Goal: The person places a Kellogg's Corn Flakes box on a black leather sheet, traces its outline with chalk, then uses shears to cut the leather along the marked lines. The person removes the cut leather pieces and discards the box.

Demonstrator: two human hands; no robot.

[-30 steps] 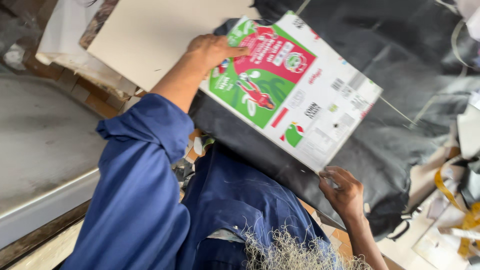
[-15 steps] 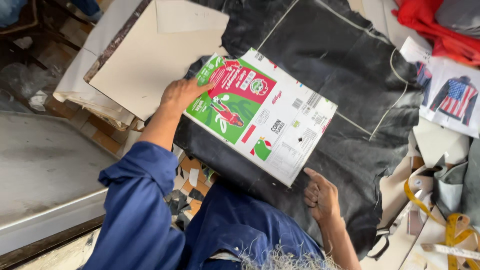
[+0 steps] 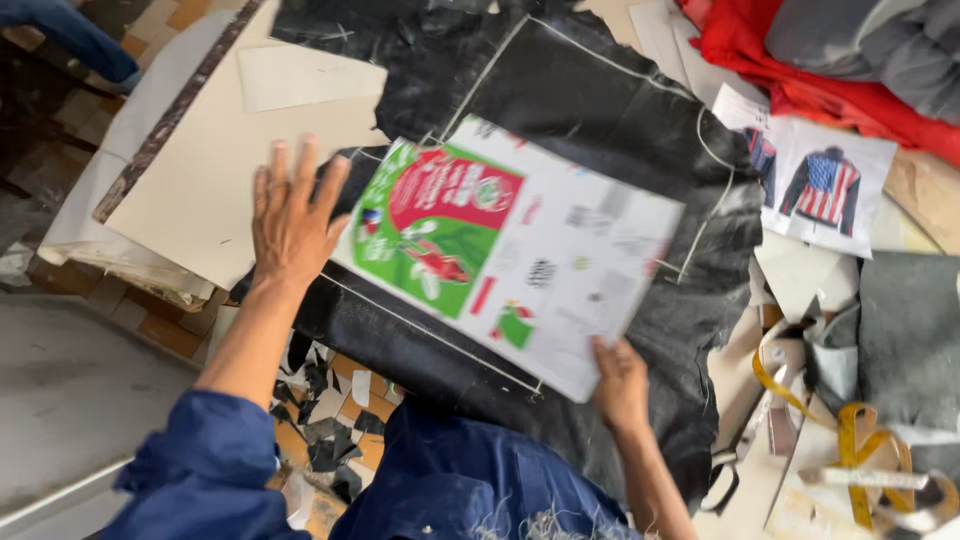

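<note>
Black leather (image 3: 600,120), chalked with pale outline marks, covers the middle of the table (image 3: 200,200), and on it lies the printed cardboard sheet (image 3: 560,270), green and red at its 9 o'clock end and white toward 4 o'clock. Your left hand (image 3: 290,215) sits at the sheet's 9 o'clock edge, fingers spread wide and flat, palm down across the sheet's border and the leather and pale board beside it; nothing is pinched there. Your right hand (image 3: 620,385) is at the 5 o'clock corner, its grip closed on the sheet's lower edge, thumb on top, though the fingers beneath are hidden. To place the sheet well, I judge you should keep the left palm flat as an anchor and steer only with the right, lining the sheet's long edge against the chalk line that runs just below it, then press from the centre outward so the leather does not ripple. At 3 o'clock lie a paper picture of a flag-patterned jacket (image 3: 825,185) and red fabric (image 3: 790,60); a yellow measuring tape (image 3: 850,440) curls at 4 o'clock, well apart from both hands.
</note>
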